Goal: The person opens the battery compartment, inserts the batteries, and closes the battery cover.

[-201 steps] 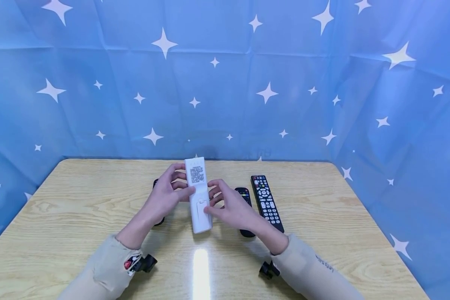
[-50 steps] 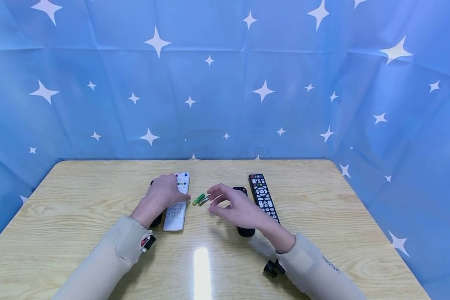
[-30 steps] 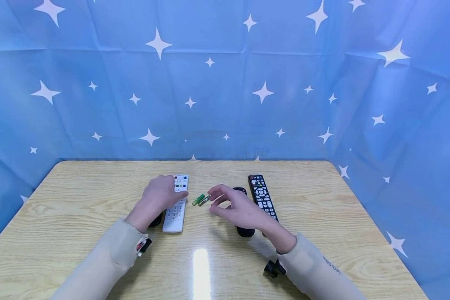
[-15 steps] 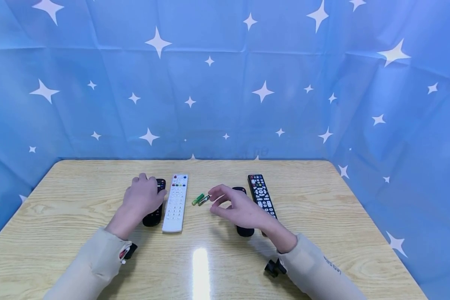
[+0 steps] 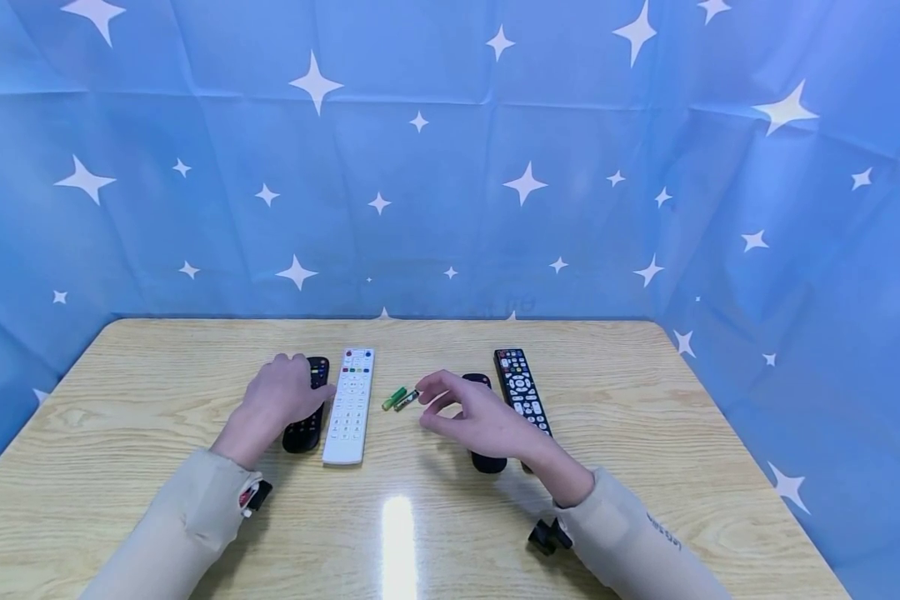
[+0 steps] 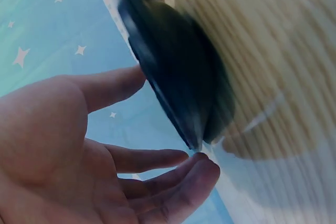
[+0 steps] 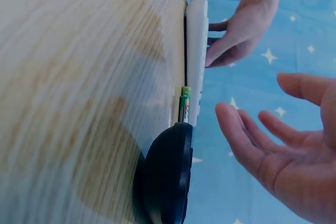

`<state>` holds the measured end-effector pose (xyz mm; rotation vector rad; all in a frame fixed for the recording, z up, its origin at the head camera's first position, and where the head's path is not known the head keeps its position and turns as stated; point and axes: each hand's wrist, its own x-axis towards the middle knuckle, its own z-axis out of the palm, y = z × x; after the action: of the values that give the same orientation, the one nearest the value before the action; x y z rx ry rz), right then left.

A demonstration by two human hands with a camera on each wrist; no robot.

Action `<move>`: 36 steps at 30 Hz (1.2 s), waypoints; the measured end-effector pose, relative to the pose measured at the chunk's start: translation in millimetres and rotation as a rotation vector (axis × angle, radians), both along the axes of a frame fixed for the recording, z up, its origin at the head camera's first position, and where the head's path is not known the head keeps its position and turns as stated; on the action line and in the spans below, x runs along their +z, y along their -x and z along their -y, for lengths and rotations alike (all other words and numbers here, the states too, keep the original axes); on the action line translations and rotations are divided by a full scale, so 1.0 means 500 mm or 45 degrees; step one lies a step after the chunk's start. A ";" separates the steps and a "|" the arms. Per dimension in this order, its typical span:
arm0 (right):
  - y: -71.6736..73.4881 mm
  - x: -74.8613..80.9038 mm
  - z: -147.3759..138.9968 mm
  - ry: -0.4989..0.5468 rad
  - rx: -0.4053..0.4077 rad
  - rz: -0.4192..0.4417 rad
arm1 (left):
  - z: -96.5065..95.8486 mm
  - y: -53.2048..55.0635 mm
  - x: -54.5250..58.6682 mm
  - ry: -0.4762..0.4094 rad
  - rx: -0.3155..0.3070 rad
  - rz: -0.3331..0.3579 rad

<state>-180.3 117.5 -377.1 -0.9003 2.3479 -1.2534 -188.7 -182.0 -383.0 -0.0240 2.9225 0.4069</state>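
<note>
My left hand (image 5: pixel 281 390) is over a black remote control (image 5: pixel 302 435), covering its left side. In the left wrist view, the thumb is at one edge of this blurred remote (image 6: pixel 173 61), and the fingertips are close to its other edge. A white remote control (image 5: pixel 348 408) lies button side up just to the right. Two small green batteries, one plain green battery (image 5: pixel 394 398) and one printed battery (image 5: pixel 407 401), lie side by side. My right hand (image 5: pixel 476 412) hovers with loosely bent fingers, holding nothing, partly hiding a smaller black remote control (image 5: pixel 489 463).
A long black remote control (image 5: pixel 521 385) with white buttons lies at the right. Everything lies on a wooden table (image 5: pixel 630 467), with a blue star-patterned curtain (image 5: pixel 450 167) behind it. Small cameras, such as a wrist camera (image 5: pixel 546 537), sit at the sleeves.
Earlier both hands held the white remote face down. It now lies face up on the table, with the batteries in sight. My left hand has moved left to the black remote; the right is nearly still.
</note>
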 end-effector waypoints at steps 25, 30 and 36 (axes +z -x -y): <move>-0.003 0.000 -0.005 -0.016 0.011 0.036 | 0.013 0.006 0.005 -0.112 0.047 0.024; -0.004 -0.001 -0.005 -0.015 0.021 0.031 | 0.005 -0.002 0.019 -0.166 0.029 -0.030; -0.007 -0.002 -0.004 -0.038 0.063 0.046 | -0.016 -0.019 0.045 -0.237 -0.023 -0.164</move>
<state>-176.8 119.6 -377.9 -0.9133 2.2963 -1.2019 -179.4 -174.0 -360.8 0.0571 2.9935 0.6998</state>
